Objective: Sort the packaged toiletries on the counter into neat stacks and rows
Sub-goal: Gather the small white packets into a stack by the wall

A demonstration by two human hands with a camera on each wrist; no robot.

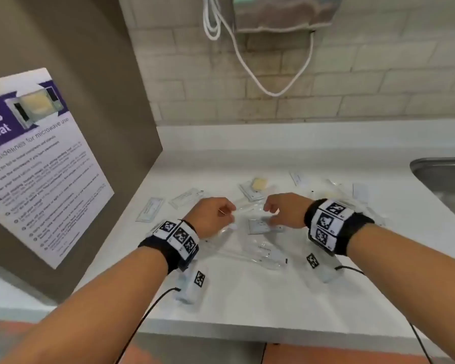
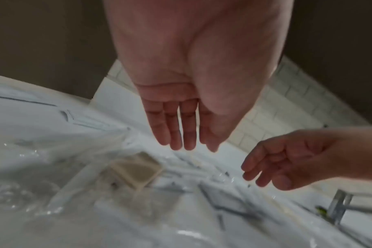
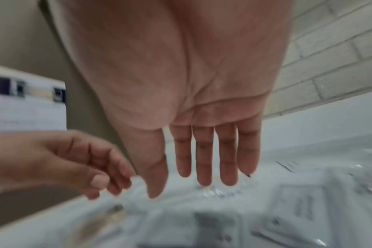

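Several clear and white toiletry packets lie scattered on the white counter [image 1: 247,298]. My left hand [image 1: 225,216] and right hand [image 1: 272,212] hover close together just above a flat labelled packet [image 1: 263,226] and a long clear packet [image 1: 268,254]. In the left wrist view my left hand [image 2: 187,144] hangs with straight fingers and holds nothing, above a beige soap packet [image 2: 136,172]. In the right wrist view my right hand [image 3: 202,176] is also empty, fingers extended downward. The soap packet [image 1: 258,186] lies just beyond the hands.
Two white sachets [image 1: 150,212] [image 1: 185,197] lie to the left. A loose pile of clear packets [image 1: 334,193] sits behind my right wrist. A steel sink [image 1: 441,174] is at the right. A brown panel with a poster [image 1: 37,164] walls the left side.
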